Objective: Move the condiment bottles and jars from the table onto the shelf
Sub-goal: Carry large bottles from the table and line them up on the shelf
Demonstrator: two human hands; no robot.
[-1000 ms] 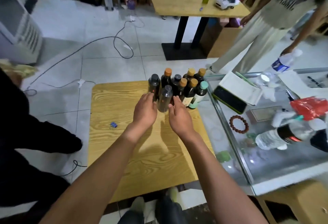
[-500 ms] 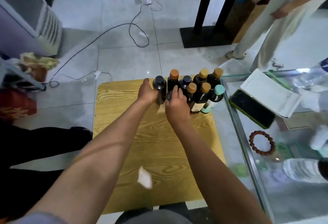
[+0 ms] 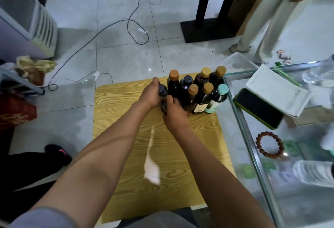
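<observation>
Fingers of left hand [image 3: 151, 95] and right hand [image 3: 174, 112] curl around round, dark, glossy bottles [image 3: 163, 92].

Glossy dark bottles [image 3: 188, 90] stand on a wood-grain table [image 3: 126, 115] beside a glass counter [image 3: 253, 155].

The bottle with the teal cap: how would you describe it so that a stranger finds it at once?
On the wooden table, find the cluster of dark bottles at its far edge. The bottle with the teal cap stands nearest the glass counter; its neighbours have orange, tan or dark caps.
</observation>
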